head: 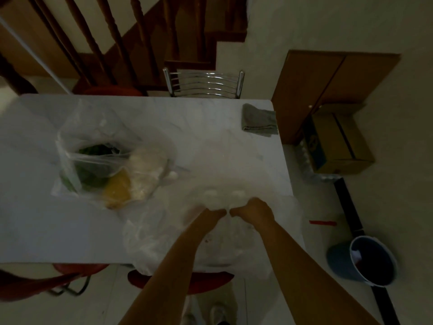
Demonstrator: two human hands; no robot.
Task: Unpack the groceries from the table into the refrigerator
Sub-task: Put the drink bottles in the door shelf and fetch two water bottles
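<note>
Dim, blurred view down onto a white table [35,219]. Near right edge: large clear plastic bag [229,174], crumpled, spilling over the near rim. Left hand [214,212] and right hand [251,208] side by side, knuckles almost touching, both clenched on folds of that bag. Contents too blurred to tell. Farther left on the table, well apart from the hands: second clear bag [110,160], holding green leaves, something yellow, something pale. Grey cloth [259,120] at the far right corner. Chrome chair back [203,84] beyond the table. On the floor right: cardboard box [339,144], blue bucket [365,261].
</note>
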